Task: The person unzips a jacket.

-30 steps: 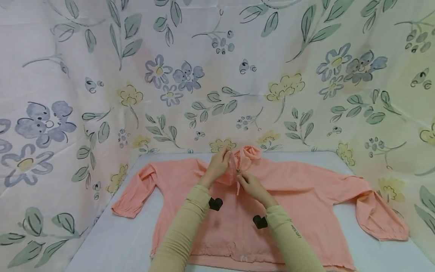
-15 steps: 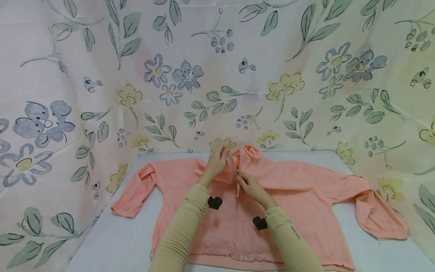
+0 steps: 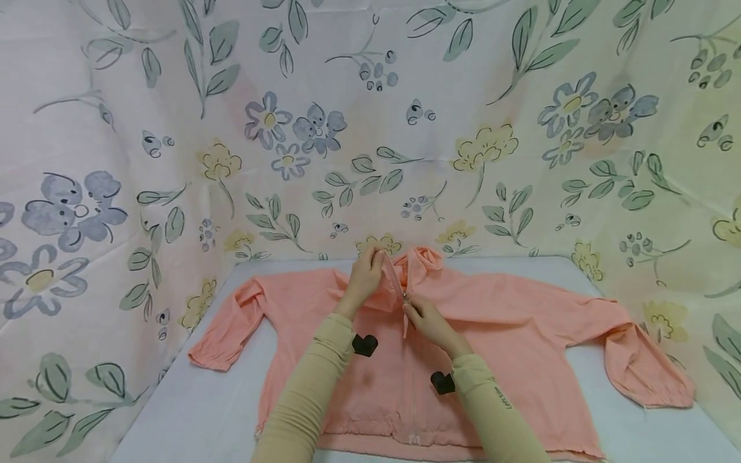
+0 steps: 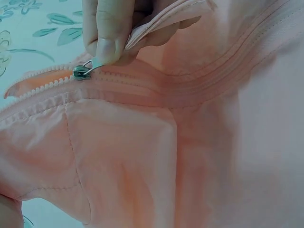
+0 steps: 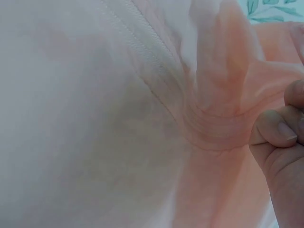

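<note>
A pink zip-up jacket [image 3: 498, 360] lies spread front up on the white tabletop. At its collar, my left hand [image 3: 365, 280] grips the left front edge and holds it raised. Just below and to the right, my right hand [image 3: 431, 323] pinches the pull tab of the zipper slider [image 4: 81, 72]. The teeth are parted on the collar side of the slider and joined below it. In the left wrist view the right fingers [image 4: 111, 33] bend over the tab, with a narrow fabric strip beside them. My right hand also shows at the right wrist view's edge, fingers curled.
Both jacket sleeves [image 3: 642, 360] reach out to the sides, the right one folded back at the elbow. Dark heart shapes [image 3: 365, 345] appear near each wrist. A floral curtain [image 3: 370, 128] surrounds the white table [image 3: 185, 411] at the back and sides.
My right hand has drawn the slider slightly down the jacket front, so the parted stretch at the collar is a little longer. My left hand has shifted slightly left with the raised edge.
</note>
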Action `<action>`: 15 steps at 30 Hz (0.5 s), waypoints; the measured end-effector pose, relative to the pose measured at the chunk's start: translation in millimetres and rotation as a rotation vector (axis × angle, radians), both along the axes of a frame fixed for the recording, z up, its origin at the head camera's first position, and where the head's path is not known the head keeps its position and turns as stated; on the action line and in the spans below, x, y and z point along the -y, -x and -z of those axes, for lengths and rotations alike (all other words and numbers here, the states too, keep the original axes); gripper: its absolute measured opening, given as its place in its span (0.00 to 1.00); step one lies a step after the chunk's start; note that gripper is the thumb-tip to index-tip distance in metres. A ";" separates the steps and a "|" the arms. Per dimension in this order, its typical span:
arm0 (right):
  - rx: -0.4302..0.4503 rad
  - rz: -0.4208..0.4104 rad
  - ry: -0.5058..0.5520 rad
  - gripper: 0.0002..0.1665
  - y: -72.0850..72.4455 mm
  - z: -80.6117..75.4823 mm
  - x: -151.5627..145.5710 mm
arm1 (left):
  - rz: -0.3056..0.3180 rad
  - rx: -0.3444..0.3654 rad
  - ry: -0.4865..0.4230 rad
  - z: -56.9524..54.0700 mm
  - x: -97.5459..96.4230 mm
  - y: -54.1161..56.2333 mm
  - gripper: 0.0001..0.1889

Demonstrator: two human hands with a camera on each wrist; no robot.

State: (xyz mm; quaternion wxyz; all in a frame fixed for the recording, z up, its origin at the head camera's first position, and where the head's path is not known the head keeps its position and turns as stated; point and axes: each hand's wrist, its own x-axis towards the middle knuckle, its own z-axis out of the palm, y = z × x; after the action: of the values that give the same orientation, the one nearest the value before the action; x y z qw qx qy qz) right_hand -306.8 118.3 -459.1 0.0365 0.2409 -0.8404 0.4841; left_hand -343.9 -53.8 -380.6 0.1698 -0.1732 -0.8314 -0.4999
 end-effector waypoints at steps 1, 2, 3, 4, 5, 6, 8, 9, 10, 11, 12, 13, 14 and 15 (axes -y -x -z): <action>0.005 0.004 -0.004 0.15 -0.3 0.0 0.0 | 0.000 -0.003 0.001 0.0 0.3 0.2 0.09; 0.015 0.010 -0.008 0.15 -0.6 -0.2 0.0 | 0.002 -0.007 0.002 0.0 0.6 0.5 0.10; 0.021 0.014 -0.011 0.15 -1.0 -0.4 0.0 | 0.001 -0.011 0.002 0.2 1.0 1.0 0.10; 0.028 0.018 -0.013 0.15 -1.4 -0.8 0.1 | 0.001 -0.012 0.001 0.5 1.3 1.3 0.10; 0.033 0.021 -0.014 0.15 -1.6 -1.0 0.0 | 0.002 -0.015 0.001 0.6 1.6 1.5 0.10; 0.038 0.023 -0.014 0.15 -2.0 -1.4 0.1 | 0.000 -0.019 0.000 0.7 1.8 1.7 0.09; 0.048 0.031 -0.017 0.16 -2.5 -1.3 0.1 | -0.003 -0.018 -0.005 0.9 2.3 2.0 0.09; 0.054 0.034 -0.019 0.16 -2.8 -1.3 0.1 | -0.006 -0.019 -0.007 0.9 2.5 2.0 0.09; 0.062 0.038 -0.022 0.16 -3.0 -1.2 0.2 | -0.008 -0.019 -0.008 0.7 2.6 2.0 0.09; 0.068 0.043 -0.025 0.16 -3.1 -0.8 0.1 | -0.012 -0.019 -0.008 0.5 2.7 2.0 0.09; 0.073 0.048 -0.029 0.16 -3.3 -0.6 0.2 | -0.015 -0.019 -0.009 0.4 2.8 2.2 0.09; 0.076 0.052 -0.033 0.16 -3.5 -0.5 0.2 | -0.019 -0.018 -0.010 0.3 2.9 2.1 0.09; 0.082 0.058 -0.035 0.16 -3.9 -0.7 0.4 | -0.022 -0.019 -0.010 0.0 2.9 2.0 0.09; 0.083 0.059 -0.031 0.16 -4.1 -0.7 0.6 | -0.023 -0.018 -0.010 -0.2 2.9 1.9 0.09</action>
State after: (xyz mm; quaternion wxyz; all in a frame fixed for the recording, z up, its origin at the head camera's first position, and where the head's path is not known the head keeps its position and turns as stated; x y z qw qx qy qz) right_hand -302.8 117.7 -458.4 0.0122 0.1963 -0.8554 0.4792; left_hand -345.8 -56.7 -380.4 0.1839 -0.1671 -0.8292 -0.5007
